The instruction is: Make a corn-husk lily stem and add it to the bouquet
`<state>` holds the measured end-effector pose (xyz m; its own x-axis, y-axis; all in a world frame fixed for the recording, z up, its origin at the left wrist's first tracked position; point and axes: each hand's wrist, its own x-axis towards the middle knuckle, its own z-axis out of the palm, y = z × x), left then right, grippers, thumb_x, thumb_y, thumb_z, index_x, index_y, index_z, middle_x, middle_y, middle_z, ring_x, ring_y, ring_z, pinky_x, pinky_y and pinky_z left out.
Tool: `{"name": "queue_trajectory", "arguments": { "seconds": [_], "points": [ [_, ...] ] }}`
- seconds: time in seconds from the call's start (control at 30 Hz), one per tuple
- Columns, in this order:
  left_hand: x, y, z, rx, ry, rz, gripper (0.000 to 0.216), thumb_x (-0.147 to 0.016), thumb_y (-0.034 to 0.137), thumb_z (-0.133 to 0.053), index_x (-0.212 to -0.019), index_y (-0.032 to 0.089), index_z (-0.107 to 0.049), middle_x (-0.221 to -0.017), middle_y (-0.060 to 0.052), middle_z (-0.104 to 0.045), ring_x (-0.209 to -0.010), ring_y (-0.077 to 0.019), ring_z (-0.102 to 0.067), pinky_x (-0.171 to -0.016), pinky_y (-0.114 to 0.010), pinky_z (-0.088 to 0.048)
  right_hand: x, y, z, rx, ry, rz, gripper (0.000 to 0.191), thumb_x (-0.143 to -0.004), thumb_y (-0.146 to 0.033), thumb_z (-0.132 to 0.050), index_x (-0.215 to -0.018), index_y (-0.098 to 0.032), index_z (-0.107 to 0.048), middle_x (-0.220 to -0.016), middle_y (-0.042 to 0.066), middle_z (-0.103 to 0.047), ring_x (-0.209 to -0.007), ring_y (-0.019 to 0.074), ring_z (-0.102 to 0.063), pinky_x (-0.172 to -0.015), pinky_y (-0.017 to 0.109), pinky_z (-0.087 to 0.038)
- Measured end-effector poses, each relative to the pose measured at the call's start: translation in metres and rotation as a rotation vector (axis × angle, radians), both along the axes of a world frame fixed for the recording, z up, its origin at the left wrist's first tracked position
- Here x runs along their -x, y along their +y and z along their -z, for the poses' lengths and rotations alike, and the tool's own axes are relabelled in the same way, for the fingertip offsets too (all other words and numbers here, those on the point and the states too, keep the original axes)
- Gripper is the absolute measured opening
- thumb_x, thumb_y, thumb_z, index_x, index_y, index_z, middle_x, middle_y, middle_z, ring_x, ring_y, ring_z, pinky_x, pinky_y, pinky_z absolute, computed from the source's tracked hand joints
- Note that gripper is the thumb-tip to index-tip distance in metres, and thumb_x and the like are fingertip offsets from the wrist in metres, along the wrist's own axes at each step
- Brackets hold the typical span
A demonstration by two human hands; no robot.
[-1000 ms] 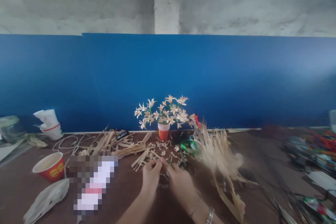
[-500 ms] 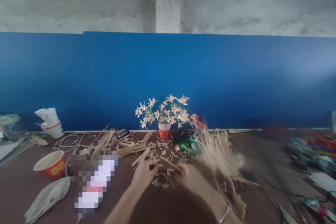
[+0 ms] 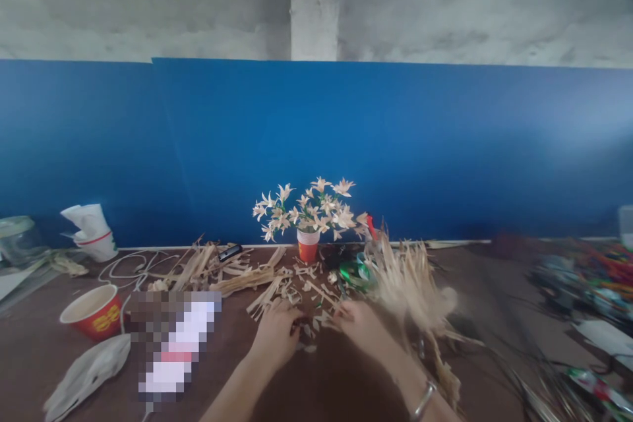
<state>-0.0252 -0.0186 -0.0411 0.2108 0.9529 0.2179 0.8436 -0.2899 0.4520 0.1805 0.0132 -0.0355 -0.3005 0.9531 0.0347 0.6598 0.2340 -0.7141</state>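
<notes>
My left hand (image 3: 277,333) is low over the brown table, palm down with its fingers curled. Its fingertips are hidden, so I cannot make out what they hold. Across from it, my right hand (image 3: 355,324) has its fingers pinched together on a pale dried husk piece (image 3: 329,323). Small petal-shaped husk pieces (image 3: 307,347) lie between the two hands. Behind them stands a red and white paper cup (image 3: 308,250) with a bunch of cream husk flowers (image 3: 324,208) on green stems.
Dried husk strips (image 3: 252,280) are heaped behind my left hand. A large husk bundle (image 3: 408,277) lies right of my right hand, beside green tape (image 3: 352,271). A red paper bowl (image 3: 93,313) and white cable (image 3: 133,267) are left. A blue panel (image 3: 316,125) closes the back.
My left hand has moved slightly right and turned more palm down, its thumb and fingertips no longer showing. My right hand has shifted slightly right and up. The view has drifted a little.
</notes>
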Motion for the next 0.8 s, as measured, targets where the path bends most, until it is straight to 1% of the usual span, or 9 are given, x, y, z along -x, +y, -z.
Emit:
{"name": "queue_trajectory", "arguments": {
  "seconds": [0.2, 0.3, 0.4, 0.5, 0.6, 0.67, 0.8],
  "points": [
    [-0.004, 0.000, 0.000, -0.035, 0.128, 0.028, 0.017, -0.077, 0.015, -0.047, -0.077, 0.019, -0.064, -0.090, -0.006, -0.059, -0.094, -0.0224, -0.050, -0.083, -0.035, -0.037, 0.003, 0.000, 0.005, -0.029, 0.020, 0.043, 0.013, -0.069, -0.020, -0.050, -0.059, -0.015, -0.055, -0.052, -0.003, -0.051, -0.053, 0.0106, -0.044, -0.050, 0.020, -0.027],
    [-0.006, 0.000, -0.005, -0.118, 0.218, 0.019, 0.022, -0.081, 0.012, -0.042, -0.080, 0.018, -0.064, -0.095, -0.008, -0.060, -0.098, -0.0232, -0.049, -0.087, -0.038, -0.035, 0.003, 0.001, 0.006, -0.037, 0.044, 0.055, 0.014, -0.070, -0.023, -0.050, -0.060, -0.015, -0.057, -0.053, -0.003, -0.051, -0.052, 0.0107, -0.043, -0.050, 0.020, -0.028],
    [-0.008, -0.001, -0.010, -0.200, 0.249, 0.000, 0.025, -0.083, 0.010, -0.039, -0.082, 0.017, -0.063, -0.091, -0.009, -0.062, -0.092, -0.0235, -0.051, -0.084, -0.039, -0.037, 0.003, 0.001, 0.006, -0.049, 0.069, 0.066, 0.016, -0.071, -0.027, -0.052, -0.063, -0.015, -0.058, -0.053, -0.003, -0.051, -0.052, 0.0109, -0.042, -0.050, 0.020, -0.029],
    [-0.008, 0.000, -0.011, -0.208, 0.211, 0.024, 0.025, -0.082, 0.010, -0.039, -0.078, 0.016, -0.063, -0.079, -0.008, -0.064, -0.082, -0.0230, -0.054, -0.076, -0.038, -0.040, 0.004, -0.001, 0.004, -0.060, 0.091, 0.076, 0.021, -0.073, -0.033, -0.052, -0.061, -0.016, -0.056, -0.052, -0.004, -0.049, -0.053, 0.0111, -0.043, -0.049, 0.020, -0.030],
    [-0.006, 0.001, -0.009, -0.187, 0.117, 0.096, 0.022, -0.081, 0.009, -0.042, -0.075, 0.017, -0.063, -0.076, -0.006, -0.064, -0.079, -0.0221, -0.055, -0.073, -0.036, -0.041, 0.004, -0.001, 0.004, -0.137, 0.123, 0.073, 0.022, -0.073, -0.034, -0.054, -0.060, -0.016, -0.054, -0.058, -0.003, -0.051, -0.059, 0.0125, -0.047, -0.054, 0.020, -0.033],
    [-0.003, 0.002, -0.008, -0.185, 0.044, 0.090, 0.022, -0.081, 0.011, -0.043, -0.077, 0.017, -0.063, -0.077, -0.006, -0.064, -0.080, -0.0218, -0.056, -0.073, -0.035, -0.042, 0.004, -0.001, 0.005, -0.146, 0.143, 0.078, 0.019, -0.073, -0.031, -0.054, -0.061, -0.016, -0.055, -0.059, -0.003, -0.053, -0.060, 0.0129, -0.049, -0.056, 0.020, -0.034],
    [0.004, 0.003, -0.009, -0.161, -0.058, 0.067, 0.025, -0.080, 0.011, -0.043, -0.088, 0.018, -0.066, -0.085, -0.008, -0.065, -0.087, -0.0223, -0.056, -0.078, -0.036, -0.042, 0.005, -0.001, 0.006, -0.083, 0.184, 0.105, 0.017, -0.074, -0.030, -0.050, -0.064, -0.016, -0.056, -0.055, -0.004, -0.052, -0.056, 0.0124, -0.048, -0.053, 0.020, -0.033]
  ]
}}
